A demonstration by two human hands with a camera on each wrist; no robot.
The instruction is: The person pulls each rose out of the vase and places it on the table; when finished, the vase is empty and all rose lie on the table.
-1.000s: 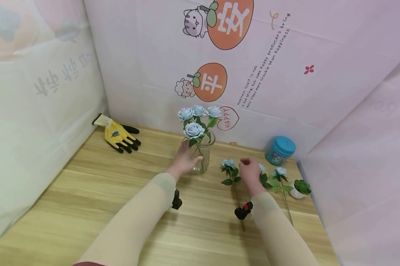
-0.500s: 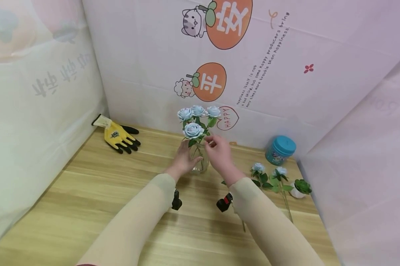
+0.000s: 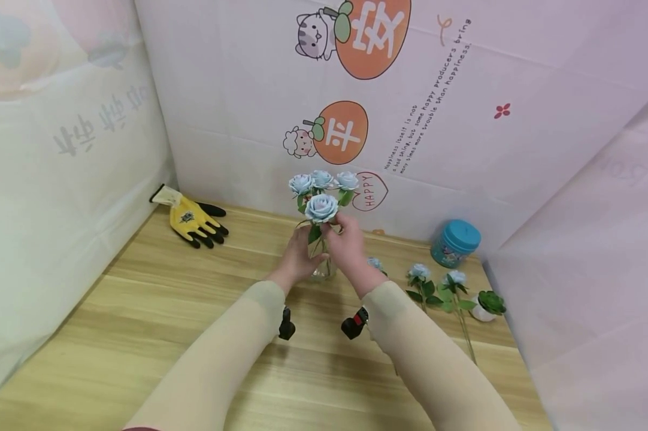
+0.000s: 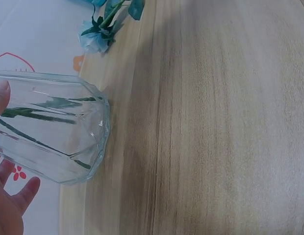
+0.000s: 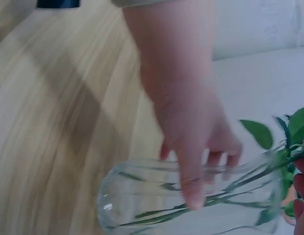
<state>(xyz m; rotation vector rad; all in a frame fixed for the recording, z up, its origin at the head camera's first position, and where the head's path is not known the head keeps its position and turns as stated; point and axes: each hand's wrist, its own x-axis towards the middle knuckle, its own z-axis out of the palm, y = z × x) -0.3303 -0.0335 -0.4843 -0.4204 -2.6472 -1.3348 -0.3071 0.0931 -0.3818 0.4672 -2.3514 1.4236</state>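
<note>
My left hand [image 3: 294, 260] grips the side of a clear glass vase [image 4: 54, 129], thumb toward me. Several pale blue artificial roses stand in the vase, their green stems [image 5: 220, 196] leaning inside the glass. At its mouth my right hand [image 3: 347, 245] pinches the stem of the front rose [image 3: 321, 208] just under the bloom. In the right wrist view, the right fingers [image 5: 301, 191] show at the edge beside the leaves. The vase's upper part is hidden behind both hands in the head view.
More blue roses lie on the wooden table to the right: one partly hidden rose [image 3: 375, 263], a middle rose [image 3: 418, 272] and a right rose [image 3: 456, 278]. Behind them stand a turquoise tub [image 3: 456, 244] and a small potted plant [image 3: 487, 305]. Yellow gloves [image 3: 191, 218] lie back left.
My right hand has moved left from the loose roses to the vase mouth and now pinches the front rose's stem. That bloom has shifted slightly right and up. The left hand stays on the vase.
</note>
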